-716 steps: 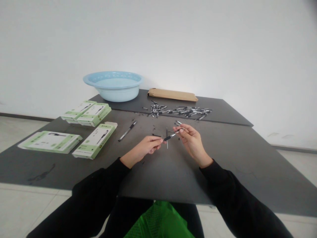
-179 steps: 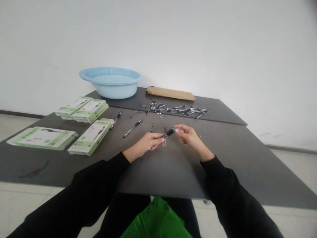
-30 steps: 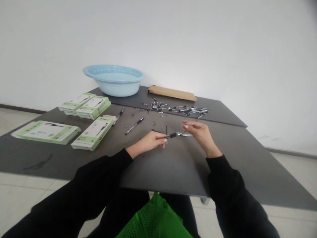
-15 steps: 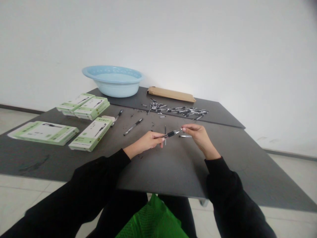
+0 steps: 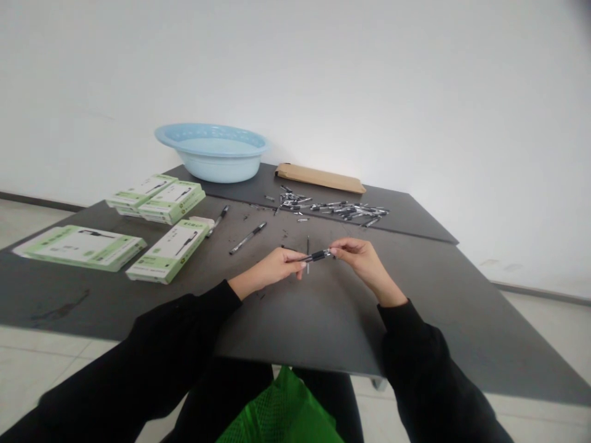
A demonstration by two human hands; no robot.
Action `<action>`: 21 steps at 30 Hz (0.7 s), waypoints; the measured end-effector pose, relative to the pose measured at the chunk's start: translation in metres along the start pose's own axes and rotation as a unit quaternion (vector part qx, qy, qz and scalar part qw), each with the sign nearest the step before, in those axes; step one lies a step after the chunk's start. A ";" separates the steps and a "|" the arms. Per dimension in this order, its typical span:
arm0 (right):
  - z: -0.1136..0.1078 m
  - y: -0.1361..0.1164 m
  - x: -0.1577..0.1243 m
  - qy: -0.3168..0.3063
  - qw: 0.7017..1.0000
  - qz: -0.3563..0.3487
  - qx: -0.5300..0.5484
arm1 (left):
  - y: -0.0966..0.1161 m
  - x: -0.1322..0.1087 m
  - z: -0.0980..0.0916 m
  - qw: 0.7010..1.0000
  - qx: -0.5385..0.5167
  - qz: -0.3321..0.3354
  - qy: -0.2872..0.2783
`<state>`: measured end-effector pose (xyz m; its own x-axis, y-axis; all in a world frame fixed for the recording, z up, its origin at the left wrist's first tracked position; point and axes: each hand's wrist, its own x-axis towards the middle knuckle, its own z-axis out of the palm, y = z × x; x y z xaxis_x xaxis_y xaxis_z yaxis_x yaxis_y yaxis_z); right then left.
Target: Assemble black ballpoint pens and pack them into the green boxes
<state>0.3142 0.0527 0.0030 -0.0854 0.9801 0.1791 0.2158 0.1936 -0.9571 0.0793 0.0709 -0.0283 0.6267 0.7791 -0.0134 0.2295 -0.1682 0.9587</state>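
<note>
A pen barrel [image 5: 317, 256] with a black grip is held above the dark table, between both hands. My left hand [image 5: 282, 263] is closed on its left end. The fingertips of my right hand [image 5: 353, 251] pinch its clear right tip; whether they hold a separate small part is too small to tell. Just beyond and beneath the barrel, a thin refill [image 5: 308, 244] lies on the table, partly hidden by the held pen. A whole pen [image 5: 248, 238] rests to the left of my hands.
Several green-and-white pen boxes [image 5: 170, 251] sit on the left. A blue basin [image 5: 221, 161] stands at the back, with a brown cardboard packet [image 5: 321, 178] to its right. Loose pen parts [image 5: 353, 210] are heaped before the packet. Another pen [image 5: 218, 220] touches the nearest box.
My right hand has moved left and slightly down, closer to my left hand. The held pen is more level, and the part that lay near my right hand is now mostly hidden.
</note>
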 end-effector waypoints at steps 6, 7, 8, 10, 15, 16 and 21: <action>0.007 0.005 0.001 -0.022 1.000 0.004 -0.002 | 0.001 -0.003 0.002 0.995 -0.083 -0.051 0.027; 0.009 0.006 0.001 -0.020 1.000 0.000 -0.002 | 0.000 -0.003 0.003 0.994 -0.094 -0.056 0.030; 0.010 0.007 0.001 -0.019 1.000 -0.002 -0.002 | -0.002 -0.002 0.004 0.992 -0.102 -0.062 0.035; 0.012 0.011 0.003 -0.014 1.000 0.001 -0.004 | -0.004 0.000 0.005 0.990 -0.120 -0.068 0.030; 0.016 0.017 0.008 -0.006 1.000 0.018 0.017 | -0.007 0.000 0.001 0.982 -0.176 -0.075 0.004; 0.017 0.017 0.008 -0.010 1.000 0.018 0.019 | -0.007 0.000 -0.001 0.980 -0.183 -0.075 -0.003; 0.014 0.018 0.011 -0.003 0.999 -0.048 -0.026 | -0.008 0.006 -0.008 0.964 -0.244 -0.105 -0.023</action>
<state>0.3034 0.0661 -0.0155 -0.1142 0.9569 0.2669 0.2572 0.2879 -0.9225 0.0750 0.0820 -0.0340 0.6401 0.7350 -0.2238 -0.0150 0.3033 0.9528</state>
